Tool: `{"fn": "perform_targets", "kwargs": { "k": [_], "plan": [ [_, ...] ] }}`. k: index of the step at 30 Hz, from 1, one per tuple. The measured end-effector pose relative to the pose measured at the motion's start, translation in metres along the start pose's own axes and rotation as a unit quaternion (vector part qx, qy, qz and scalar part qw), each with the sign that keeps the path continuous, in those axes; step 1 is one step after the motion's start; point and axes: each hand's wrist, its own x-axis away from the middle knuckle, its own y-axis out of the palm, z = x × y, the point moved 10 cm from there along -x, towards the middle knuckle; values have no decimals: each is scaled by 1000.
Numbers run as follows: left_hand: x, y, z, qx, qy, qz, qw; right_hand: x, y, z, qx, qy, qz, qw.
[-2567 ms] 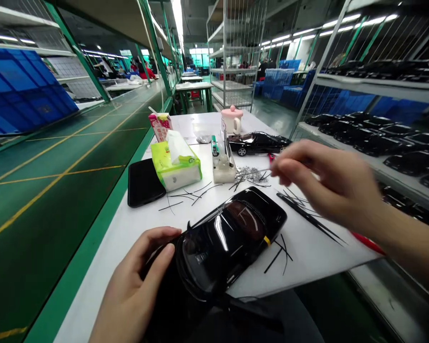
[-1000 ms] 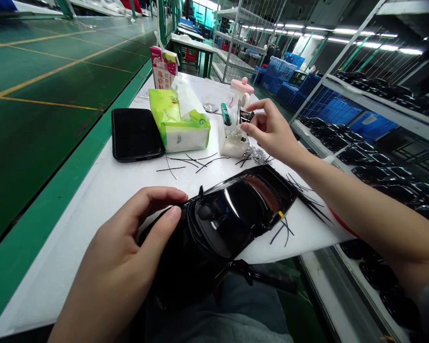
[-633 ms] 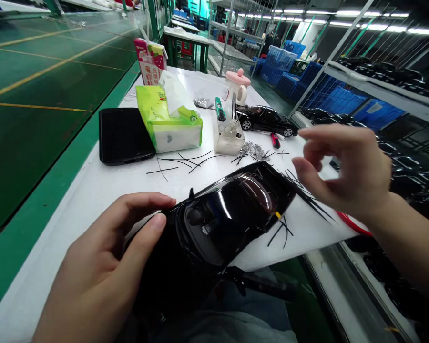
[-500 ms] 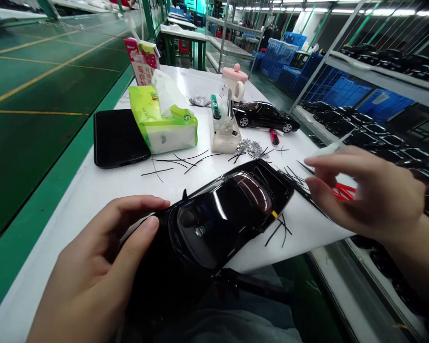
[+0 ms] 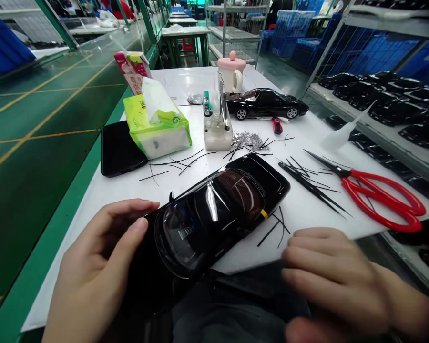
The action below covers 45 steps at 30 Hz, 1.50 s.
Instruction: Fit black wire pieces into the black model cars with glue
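Note:
My left hand (image 5: 96,267) grips the hood end of a glossy black model car (image 5: 203,209), thumb on top and fingers along its side. The car tilts over the table's near edge, with a small yellow tab (image 5: 264,214) near its rear corner. To the right of the car, my right hand (image 5: 336,281) is slightly blurred, its fingers curled inward; whatever may be inside them is hidden. Beyond that hand lie black tweezers (image 5: 311,188) and red-handled scissors (image 5: 382,195). Thin black strips (image 5: 277,228) are scattered around the car.
Toward the back are a tissue pack (image 5: 160,128), a dark tablet-like slab (image 5: 119,150), a pink-lidded mug (image 5: 231,74), another black model car (image 5: 268,102) and a white nozzle bottle (image 5: 339,138). Racks of black car bodies (image 5: 389,95) line the right side.
My right hand has moved down and toward me, away from above the scissors, and its fingers have curled in. My left hand still holds the car, which has shifted slightly in view.

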Motion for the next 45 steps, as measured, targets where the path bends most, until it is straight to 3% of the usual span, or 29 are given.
{"fn": "perform_targets", "kwargs": {
  "k": [5, 11, 31, 40, 45],
  "plan": [
    [1, -3, 1, -16, 6, 15, 1000, -4, 11, 1, -42, 8, 48, 998],
    [2, 2, -1, -5, -27, -5, 1000, -3, 10, 10, -81, 46, 41, 995],
    [4, 7, 5, 17, -31, -32, 999, -2, 18, 22, -128, 106, -3, 986],
    [3, 9, 0, 28, -25, -54, 998, -4, 20, 29, -67, 162, 50, 983],
    [3, 3, -3, -14, 2, -44, 999, -5, 21, 25, -33, 156, 75, 984]
  ]
}}
